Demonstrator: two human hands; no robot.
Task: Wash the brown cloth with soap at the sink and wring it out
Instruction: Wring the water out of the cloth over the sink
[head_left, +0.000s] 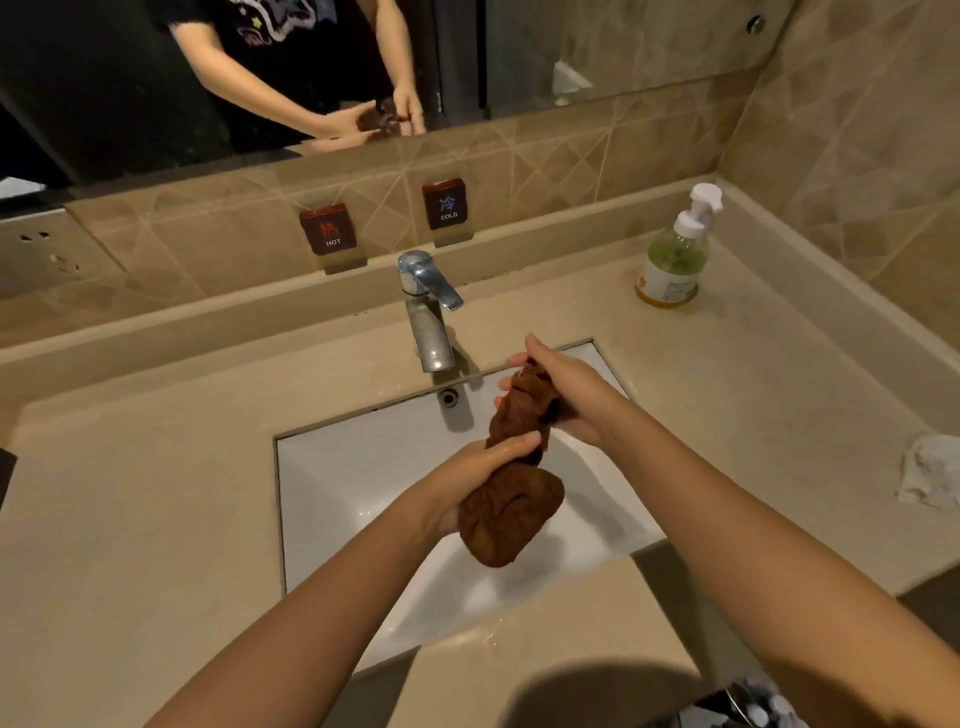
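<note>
Brown cloth (511, 499), just one, is bunched into a roll over the white sink (332, 467). Two hands squeeze it: the left hand (483, 467) grips the middle, the right hand (561, 395) the top (near the one tap (428, 312)). One soap bottle (672, 260) stands far right on the counter (156, 493).

Beige tiled wall (623, 150) (mirror (597, 47) above)
</note>
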